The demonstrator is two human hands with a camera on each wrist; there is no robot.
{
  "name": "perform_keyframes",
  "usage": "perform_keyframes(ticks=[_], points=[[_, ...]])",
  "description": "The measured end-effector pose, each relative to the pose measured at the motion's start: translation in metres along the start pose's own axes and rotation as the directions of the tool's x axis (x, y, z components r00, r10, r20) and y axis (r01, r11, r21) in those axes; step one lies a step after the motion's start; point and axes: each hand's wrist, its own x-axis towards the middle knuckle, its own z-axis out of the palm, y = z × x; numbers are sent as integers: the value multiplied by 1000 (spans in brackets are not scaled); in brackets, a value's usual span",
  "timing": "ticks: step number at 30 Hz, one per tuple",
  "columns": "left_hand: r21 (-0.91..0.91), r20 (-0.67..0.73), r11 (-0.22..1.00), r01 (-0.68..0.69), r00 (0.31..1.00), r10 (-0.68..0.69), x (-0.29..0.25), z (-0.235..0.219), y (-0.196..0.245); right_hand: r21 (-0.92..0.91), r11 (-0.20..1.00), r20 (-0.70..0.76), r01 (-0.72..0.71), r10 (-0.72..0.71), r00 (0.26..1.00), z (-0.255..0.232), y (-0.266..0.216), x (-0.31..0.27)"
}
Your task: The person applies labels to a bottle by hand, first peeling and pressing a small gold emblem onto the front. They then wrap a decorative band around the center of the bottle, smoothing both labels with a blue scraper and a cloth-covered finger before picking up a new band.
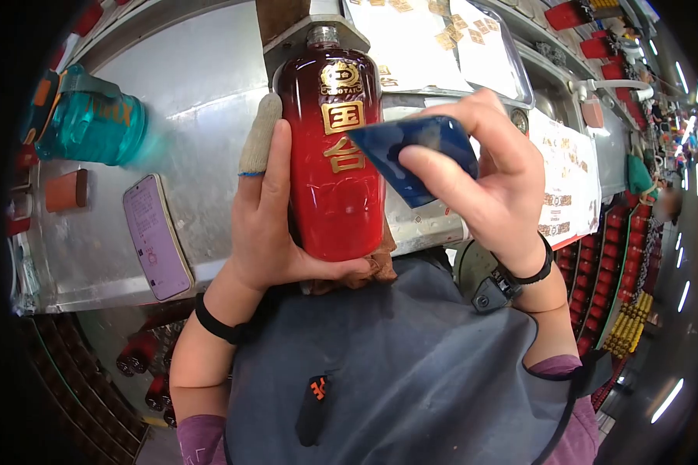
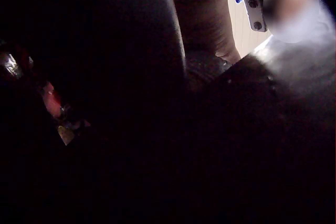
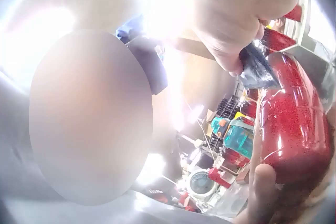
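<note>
A glossy red glass bottle (image 1: 337,221), dark at its shoulder, lies with its neck away from me and gold emblem and characters facing up. My left hand (image 1: 264,225) holds it, fingers along its left side and thumb across its base; one finger wears a beige cloth sleeve (image 1: 260,139). Between thumb and fingers, my right hand (image 1: 508,178) pinches a flat dark blue scraper (image 1: 381,143). One corner of the scraper overlaps the bottle beside the gold characters. In the right wrist view, the scraper (image 3: 258,71) is over the bottle (image 3: 294,129). The left wrist view is mostly dark.
Left on the metal bench are a phone (image 1: 159,236), a brown block (image 1: 66,191) and a teal jug (image 1: 97,124). White sheets with gold pieces (image 1: 411,54) lie beyond the bottle, another sheet (image 1: 562,186) on the right. Racks of red bottles (image 1: 593,271) stand further right.
</note>
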Motion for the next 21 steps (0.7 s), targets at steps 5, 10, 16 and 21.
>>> perform_keyframes(ticks=[5, 10, 16, 21], points=[[3, 4, 1000, -28, 1000, 28, -1, -1, -6, 641, 550, 183, -535, 567, 803, 5, 9, -19], [-57, -106, 998, -37, 994, 31, -6, -3, -6, 741, 281, 349, -610, 615, 707, 14, 14, -35], [296, 40, 946, -135, 991, 128, 10, -23, 19, 766, 235, 396, -599, 561, 727, 17, 12, -35], [329, 81, 933, -145, 989, 125, 20, -24, 23, 761, 221, 423, -610, 544, 725, 19, 13, -32]])
